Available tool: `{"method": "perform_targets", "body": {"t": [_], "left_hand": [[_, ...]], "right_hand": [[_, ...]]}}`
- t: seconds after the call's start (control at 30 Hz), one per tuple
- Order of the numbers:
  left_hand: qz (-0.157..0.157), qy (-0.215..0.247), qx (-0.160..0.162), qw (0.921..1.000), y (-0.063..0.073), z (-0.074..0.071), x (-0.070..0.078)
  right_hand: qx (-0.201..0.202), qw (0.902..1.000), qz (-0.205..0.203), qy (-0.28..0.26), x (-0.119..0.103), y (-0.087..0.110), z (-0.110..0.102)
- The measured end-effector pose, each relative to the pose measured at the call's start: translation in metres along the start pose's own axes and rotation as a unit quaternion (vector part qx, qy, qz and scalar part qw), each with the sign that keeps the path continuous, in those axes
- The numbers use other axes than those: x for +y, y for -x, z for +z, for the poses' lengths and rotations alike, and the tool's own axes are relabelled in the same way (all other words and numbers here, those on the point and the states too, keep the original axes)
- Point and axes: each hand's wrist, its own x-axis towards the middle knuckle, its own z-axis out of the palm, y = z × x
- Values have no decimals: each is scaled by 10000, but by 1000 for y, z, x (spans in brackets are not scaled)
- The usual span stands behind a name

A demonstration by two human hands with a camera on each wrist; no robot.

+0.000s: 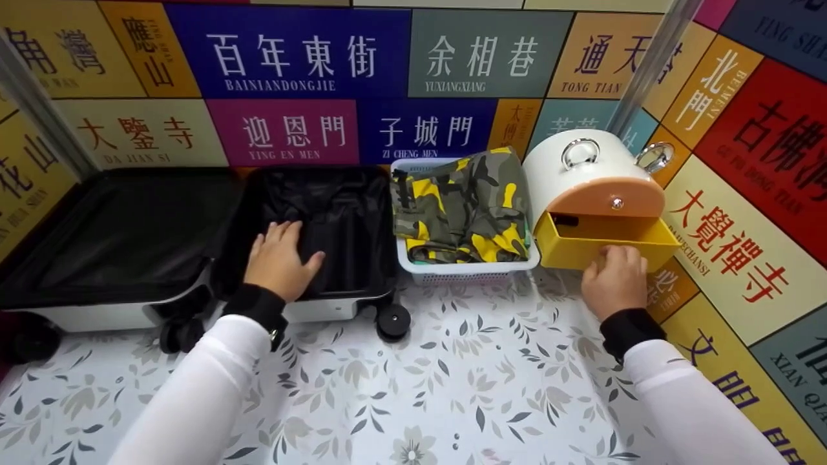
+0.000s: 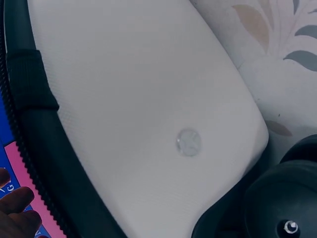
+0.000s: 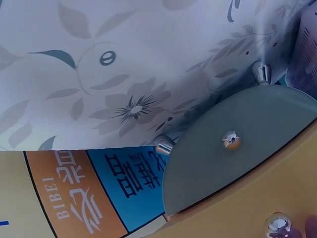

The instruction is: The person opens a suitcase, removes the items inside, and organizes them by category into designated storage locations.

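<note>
In the head view my left hand (image 1: pixel 281 258) reaches over the open black-lined suitcase (image 1: pixel 349 226), fingers spread and nothing in them. The left wrist view shows some of its fingers (image 2: pixel 17 208) beyond the suitcase's zipped edge. At the far right, my right hand (image 1: pixel 617 278) is at the front of a yellow drawer (image 1: pixel 568 252), its fingers curled. This drawer stands pulled out of a white rounded box (image 1: pixel 555 155) with an orange front. A shiny knob (image 3: pixel 279 225) appears in the right wrist view, fingertips right beside it. A small black object (image 1: pixel 566 220) lies inside the drawer.
A light blue basket (image 1: pixel 465 268) holding folded yellow-and-grey camouflage cloth (image 1: pixel 462 206) stands between suitcase and box. The suitcase's other half (image 1: pixel 123 232) lies open at the left. Black wheels (image 1: pixel 393 321) stick out in front. Panels with Chinese characters (image 1: pixel 291 58) enclose the back and sides.
</note>
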Motion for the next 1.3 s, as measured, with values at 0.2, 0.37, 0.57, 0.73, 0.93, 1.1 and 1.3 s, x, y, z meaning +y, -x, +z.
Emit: {"method": "perform_targets", "body": {"t": [0.2,0.37,0.57,0.73,0.93,1.1,1.3], "left_hand": [[38,19,44,10000,1,0,-1],[32,22,65,10000,3,0,-1],[43,43,98,9999,3,0,-1],[37,24,84,10000,2,1,-2],[14,12,106,9999,2,4,-4],[3,3,103,9999,2,7,-5],[-40,-10,24,10000,2,8,-6]], "right_hand": [[-109,9999,-104,-79,-1,-7,7],[-339,9994,-97,-24,-4,-16,11],[-582,9976,-363,104,-3,-28,17],[-840,9949,-491,248,-2,-36,19],[-1312,9886,-477,557,-5,-43,19],[-1438,9861,-495,669,-6,-45,19],[-1519,9845,-507,709,-4,-46,21]]}}
